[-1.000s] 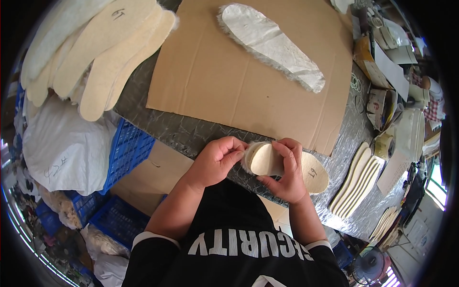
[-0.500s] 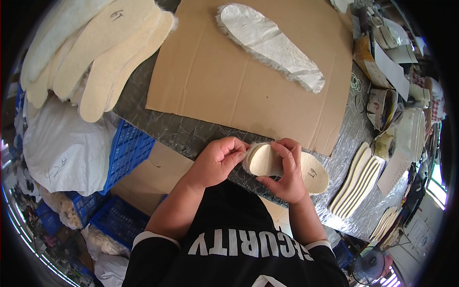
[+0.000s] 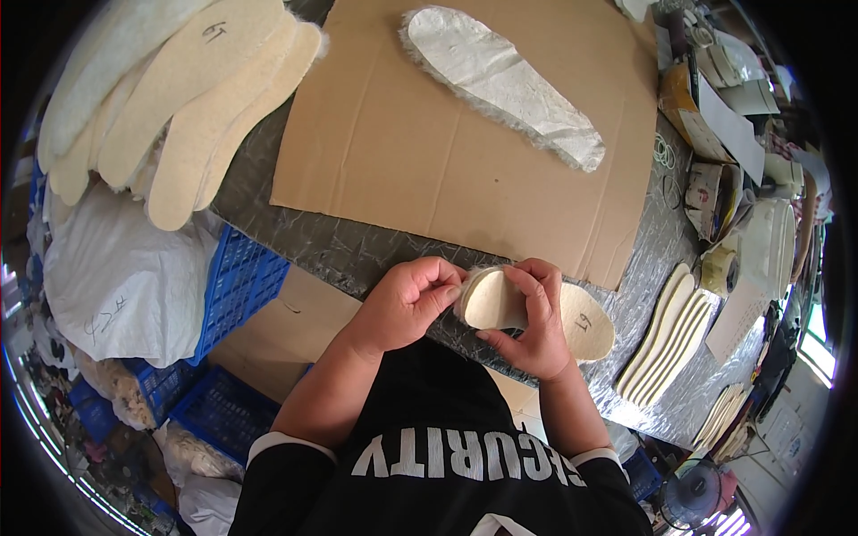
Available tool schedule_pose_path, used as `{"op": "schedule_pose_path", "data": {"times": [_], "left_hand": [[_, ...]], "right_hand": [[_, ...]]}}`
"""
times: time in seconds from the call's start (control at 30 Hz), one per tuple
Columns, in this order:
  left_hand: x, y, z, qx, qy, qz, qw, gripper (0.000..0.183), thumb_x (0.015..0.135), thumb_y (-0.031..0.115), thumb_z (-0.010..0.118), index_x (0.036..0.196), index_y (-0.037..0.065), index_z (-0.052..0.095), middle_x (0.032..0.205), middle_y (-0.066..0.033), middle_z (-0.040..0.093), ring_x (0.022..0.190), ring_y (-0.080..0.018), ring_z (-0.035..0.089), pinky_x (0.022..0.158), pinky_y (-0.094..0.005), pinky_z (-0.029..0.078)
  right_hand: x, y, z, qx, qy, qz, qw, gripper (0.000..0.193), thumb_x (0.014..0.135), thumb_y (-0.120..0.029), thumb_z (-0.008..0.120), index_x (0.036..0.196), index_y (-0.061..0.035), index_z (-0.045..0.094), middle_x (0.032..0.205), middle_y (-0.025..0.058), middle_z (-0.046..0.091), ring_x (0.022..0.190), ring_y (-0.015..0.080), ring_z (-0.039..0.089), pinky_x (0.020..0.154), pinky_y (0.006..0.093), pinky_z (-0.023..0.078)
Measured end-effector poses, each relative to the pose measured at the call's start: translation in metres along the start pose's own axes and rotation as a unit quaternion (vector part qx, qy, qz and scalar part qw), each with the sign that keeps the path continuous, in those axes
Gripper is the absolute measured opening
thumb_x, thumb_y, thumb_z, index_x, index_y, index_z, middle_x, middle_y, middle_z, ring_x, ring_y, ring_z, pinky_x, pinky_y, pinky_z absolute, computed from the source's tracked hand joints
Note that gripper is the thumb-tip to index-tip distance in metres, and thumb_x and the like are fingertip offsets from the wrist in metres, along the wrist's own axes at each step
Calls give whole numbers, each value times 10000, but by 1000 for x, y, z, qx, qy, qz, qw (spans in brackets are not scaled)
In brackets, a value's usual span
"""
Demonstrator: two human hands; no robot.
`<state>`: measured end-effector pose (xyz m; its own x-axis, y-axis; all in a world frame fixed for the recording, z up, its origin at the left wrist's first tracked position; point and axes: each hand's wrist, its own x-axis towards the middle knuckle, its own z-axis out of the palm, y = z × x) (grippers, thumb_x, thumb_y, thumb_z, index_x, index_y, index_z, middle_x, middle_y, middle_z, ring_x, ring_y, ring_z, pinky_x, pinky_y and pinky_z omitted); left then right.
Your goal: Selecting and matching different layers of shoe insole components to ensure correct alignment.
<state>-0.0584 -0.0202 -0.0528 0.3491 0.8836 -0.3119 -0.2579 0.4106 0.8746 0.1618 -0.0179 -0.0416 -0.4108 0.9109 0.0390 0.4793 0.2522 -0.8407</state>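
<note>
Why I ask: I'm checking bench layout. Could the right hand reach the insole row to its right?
Probably yes: the insole row lies nearby, with bench top between, though the right hand holds an insole.

Cardboard gives passage, but boxes perhaps block rightward.

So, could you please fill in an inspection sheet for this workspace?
Surface: dark marbled table, with a cardboard sheet on it.
Job's things: held insole, pale with a fluffy edge; silvery insole lying on the cardboard.
Clutter: insole pile at left; insole row, tape roll and open box at right.
Hands: right hand grips the held insole; left hand appears to pinch its fluffy edge.
Cables: none certain; thin pale loops at right may be string or bands.
Surroundings: white sack, blue crate, fan.
</note>
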Motion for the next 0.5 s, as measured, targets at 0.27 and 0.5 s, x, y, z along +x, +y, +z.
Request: {"op": "schedule_pose_path", "data": {"times": [0.27, 0.5], "left_hand": [[-2, 4, 4, 3, 2, 4, 1000, 96, 965, 37, 548, 1007, -33, 597, 972, -43, 655, 859, -70, 575, 780, -238, 492], [-7, 13, 0, 23, -18, -38, 999, 81, 951, 27, 554, 985, -32, 596, 1033, -65, 645, 919, -87, 574, 811, -242, 477]], "right_hand": [[1, -1, 2, -8, 1, -6, 1000, 822, 546, -141, 871, 1275, -38, 505, 1177, 167, 466, 1077, 349, 475, 921, 437, 439], [1, -2, 5, -26, 14, -20, 999, 819, 548, -118, 870, 1279, -55, 506, 1164, 161, 474, 1054, 345, 479, 892, 439, 439]]}}
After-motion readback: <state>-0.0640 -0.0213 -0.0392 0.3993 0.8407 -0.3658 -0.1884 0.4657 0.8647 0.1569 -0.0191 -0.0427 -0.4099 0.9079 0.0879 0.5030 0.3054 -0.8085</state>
